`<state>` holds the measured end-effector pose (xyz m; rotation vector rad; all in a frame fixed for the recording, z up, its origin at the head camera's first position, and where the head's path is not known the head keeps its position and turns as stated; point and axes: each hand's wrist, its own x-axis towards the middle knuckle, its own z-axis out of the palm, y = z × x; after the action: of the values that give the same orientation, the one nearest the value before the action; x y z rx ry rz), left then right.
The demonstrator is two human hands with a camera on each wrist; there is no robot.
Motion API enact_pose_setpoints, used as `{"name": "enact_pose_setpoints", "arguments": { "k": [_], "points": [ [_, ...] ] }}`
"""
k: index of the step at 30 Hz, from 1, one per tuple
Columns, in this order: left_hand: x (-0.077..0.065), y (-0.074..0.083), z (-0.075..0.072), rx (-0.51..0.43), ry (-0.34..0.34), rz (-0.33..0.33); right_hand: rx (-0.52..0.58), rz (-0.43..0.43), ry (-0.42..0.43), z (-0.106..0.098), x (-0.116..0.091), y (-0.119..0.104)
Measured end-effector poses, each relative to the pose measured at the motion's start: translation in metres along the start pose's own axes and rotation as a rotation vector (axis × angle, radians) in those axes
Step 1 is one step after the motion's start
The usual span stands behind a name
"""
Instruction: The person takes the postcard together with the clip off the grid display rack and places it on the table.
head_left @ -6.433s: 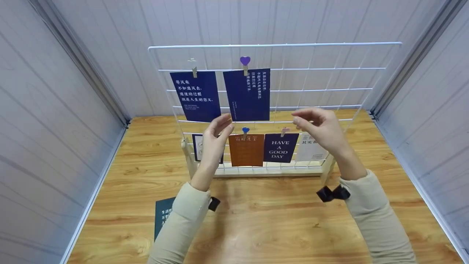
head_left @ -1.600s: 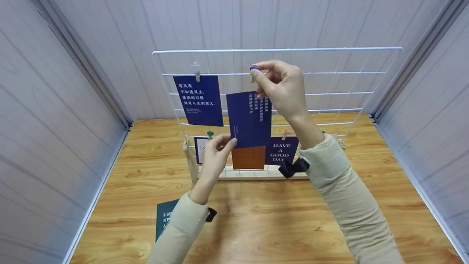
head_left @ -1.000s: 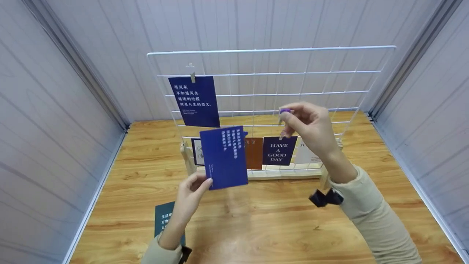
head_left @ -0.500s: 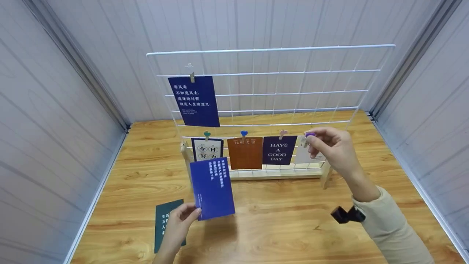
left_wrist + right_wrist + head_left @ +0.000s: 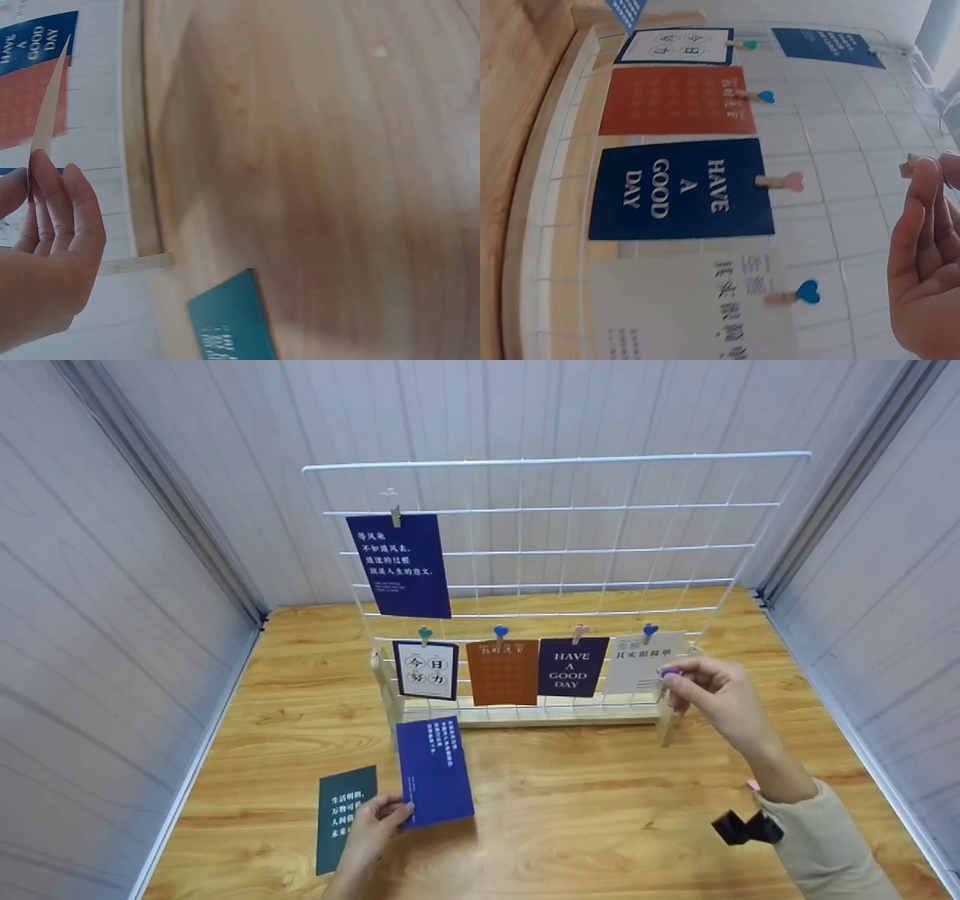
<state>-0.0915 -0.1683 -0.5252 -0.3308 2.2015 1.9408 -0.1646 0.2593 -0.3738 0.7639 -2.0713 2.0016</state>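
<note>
Where left fingers [image 5: 398, 814] pinch, a blue card [image 5: 436, 774] projects.

Navy card [image 5: 574, 667]: "HAVE A GOOD DAY"; bordered card [image 5: 426, 670]: "今日努力"; white card [image 5: 634, 669]: "其实很简单"; held card [image 5: 436, 774]: Chinese, unclear

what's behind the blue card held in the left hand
In the head view, wooden tabletop and the rack base show around the blue card. Whatever lies directly behind it is covered there.

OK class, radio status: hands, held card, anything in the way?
Left hand pinches blue card, off rack. Right hand pinches purple clip. Nothing visibly in the way.
</note>
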Motion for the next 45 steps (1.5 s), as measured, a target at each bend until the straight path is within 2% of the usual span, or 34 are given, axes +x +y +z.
{"name": "enact_pose_setpoints", "arguments": {
  "k": [4, 11, 17, 20, 21, 27, 28, 33, 38, 45],
  "points": [
    [0.004, -0.009, -0.003, 0.006, -0.002, -0.02, 0.012, 0.089, 0.018, -0.015, -0.013, 0.011],
    [0.012, -0.025, -0.007, -0.004, 0.008, -0.103, -0.08, 0.317, 0.091, -0.053, -0.042, 0.04],
    [0.016, -0.036, -0.009, 0.01, 0.025, -0.139, -0.133, 0.473, 0.064, -0.084, -0.067, 0.073],
    [0.018, -0.038, -0.01, 0.031, 0.048, -0.15, -0.168, 0.533, 0.026, -0.097, -0.076, 0.087],
    [0.018, -0.039, -0.011, 0.046, 0.058, -0.147, -0.13, 0.519, -0.003, -0.11, -0.083, 0.11],
    [0.017, -0.042, -0.015, 0.229, 0.141, -0.091, -0.183, 0.683, -0.068, -0.123, -0.101, 0.133],
    [0.016, -0.042, -0.015, 0.266, 0.153, -0.077, -0.24, 0.738, -0.069, -0.114, -0.101, 0.118],
    [0.015, -0.043, -0.017, 0.446, 0.172, -0.012, -0.279, 0.786, -0.147, -0.122, -0.113, 0.131],
    [0.016, -0.04, -0.019, 0.624, 0.196, 0.04, -0.303, 0.852, -0.116, -0.121, -0.12, 0.136],
    [0.012, -0.039, -0.02, 0.779, 0.237, 0.165, -0.348, 0.839, -0.149, -0.121, -0.128, 0.138]
  ]
}}
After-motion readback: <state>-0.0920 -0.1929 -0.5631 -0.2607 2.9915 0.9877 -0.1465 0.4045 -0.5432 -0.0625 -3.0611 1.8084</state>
